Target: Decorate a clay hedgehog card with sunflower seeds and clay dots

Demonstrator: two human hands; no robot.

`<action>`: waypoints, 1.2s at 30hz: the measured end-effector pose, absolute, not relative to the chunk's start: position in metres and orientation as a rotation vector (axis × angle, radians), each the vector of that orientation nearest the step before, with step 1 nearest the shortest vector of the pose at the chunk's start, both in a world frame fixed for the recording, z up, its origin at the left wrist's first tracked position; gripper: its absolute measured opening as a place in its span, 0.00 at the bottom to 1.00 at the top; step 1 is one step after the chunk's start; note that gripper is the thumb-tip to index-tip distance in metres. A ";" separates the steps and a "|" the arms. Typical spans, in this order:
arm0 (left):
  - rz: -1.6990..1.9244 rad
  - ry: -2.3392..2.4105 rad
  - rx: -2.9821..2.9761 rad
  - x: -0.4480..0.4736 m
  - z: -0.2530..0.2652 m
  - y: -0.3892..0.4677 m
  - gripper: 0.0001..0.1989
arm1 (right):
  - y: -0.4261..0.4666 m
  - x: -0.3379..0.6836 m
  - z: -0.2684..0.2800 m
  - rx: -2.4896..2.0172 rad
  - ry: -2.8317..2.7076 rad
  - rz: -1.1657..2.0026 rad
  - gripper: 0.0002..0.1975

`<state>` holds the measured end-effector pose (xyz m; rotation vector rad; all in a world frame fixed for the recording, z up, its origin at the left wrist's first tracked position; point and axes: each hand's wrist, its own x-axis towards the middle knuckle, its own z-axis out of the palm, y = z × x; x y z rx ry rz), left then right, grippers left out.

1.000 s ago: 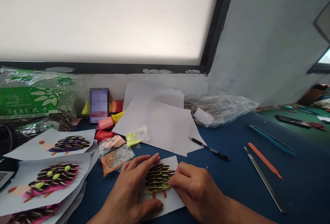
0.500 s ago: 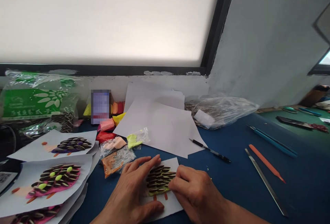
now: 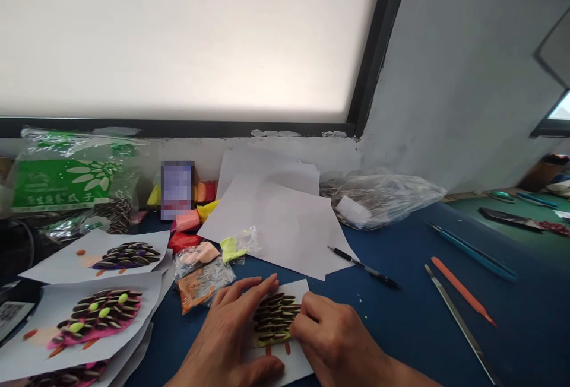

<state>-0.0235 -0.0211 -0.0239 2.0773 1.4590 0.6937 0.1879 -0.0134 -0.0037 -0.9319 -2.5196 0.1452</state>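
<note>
On the blue tabletop [image 3: 383,327], a seed-studded figure [image 3: 276,317] lay on paper [image 3: 299,366]; the left hand [image 3: 238,333] spread open, apparently to steady it — the right hand [image 3: 336,330] pinched its grip closed at the figure's edge, any contents hidden

- I couldn't see whether the right hand's [image 3: 332,336] hidden fingertips pinched anything.
- The left hand [image 3: 234,330] blocked my view of the white card's [image 3: 296,366] left part.
- Pixelation blurred the upright panel [image 3: 177,190] for me.
- The bottom edge cut off the metal strip [image 3: 458,319].
- Specks [image 3: 366,317] were too small to identify.
</note>
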 end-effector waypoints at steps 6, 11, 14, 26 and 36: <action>0.688 1.486 2.056 -0.021 -0.014 -0.024 0.40 | -0.012 0.185 0.001 -0.983 -2.605 0.155 0.05; 0.700 1.461 2.081 -0.021 -0.013 -0.026 0.39 | -0.013 0.186 0.002 -1.008 -2.570 0.225 0.06; 0.695 1.465 2.098 -0.022 -0.013 -0.026 0.39 | -0.015 0.189 0.005 -1.023 -2.534 0.290 0.06; 0.680 1.507 2.079 -0.021 -0.013 -0.026 0.39 | -0.004 0.198 0.006 -1.124 -2.236 0.484 0.08; 0.690 1.476 2.159 -0.027 -0.024 -0.023 0.40 | 0.003 0.201 0.002 -1.115 -2.034 0.576 0.10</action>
